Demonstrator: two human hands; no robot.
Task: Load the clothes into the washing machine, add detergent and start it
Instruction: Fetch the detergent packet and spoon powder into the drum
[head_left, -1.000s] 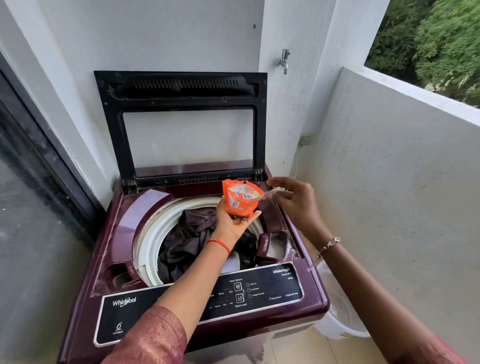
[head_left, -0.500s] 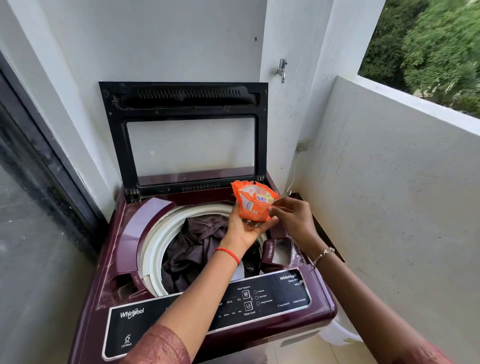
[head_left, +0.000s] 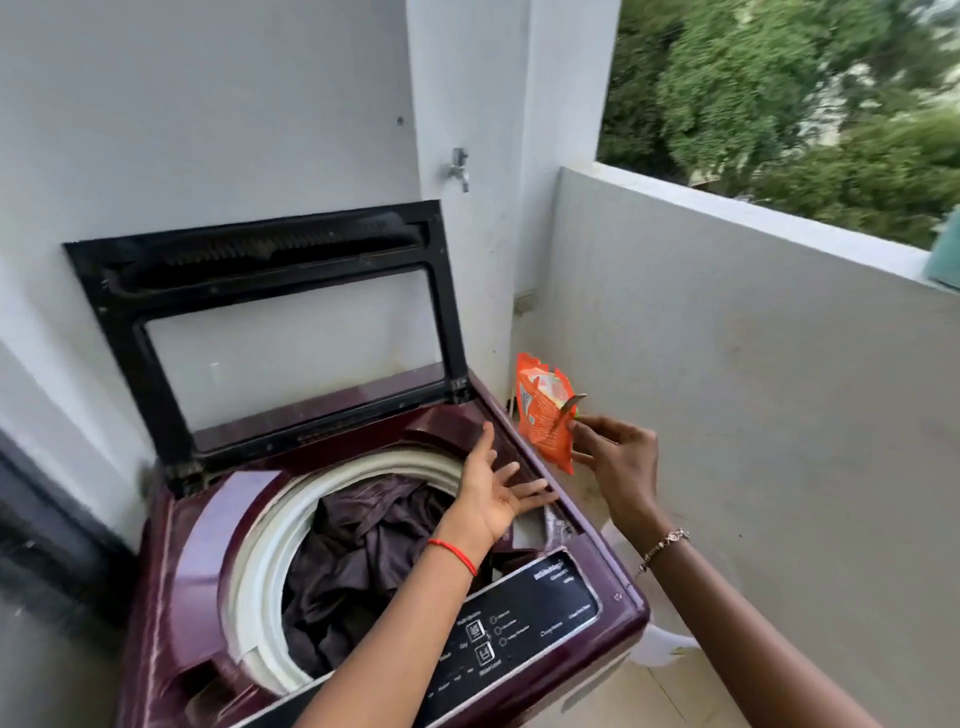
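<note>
A maroon top-loading washing machine (head_left: 171, 545) stands with its black-framed lid (head_left: 270, 322) raised against the wall. Dark brown clothes (head_left: 363, 551) fill the white-rimmed drum. My right hand (head_left: 615, 457) holds an orange detergent packet (head_left: 543, 415) with a small spoon, out past the machine's right edge. My left hand (head_left: 496, 491) hovers with its palm up and fingers spread over the machine's right rim, holding nothing. The black control panel (head_left: 519, 623) runs along the front.
A tap (head_left: 460, 169) sticks out of the pillar behind the machine. A low white balcony wall (head_left: 727, 364) runs close along the right. Something white (head_left: 667, 649) sits on the floor to the right of the machine. A dark door frame borders the left.
My left hand let go of the orange packet and opened over the rim. My right hand took the packet and carried it right, beyond the machine's edge. The camera view swung rightward.
</note>
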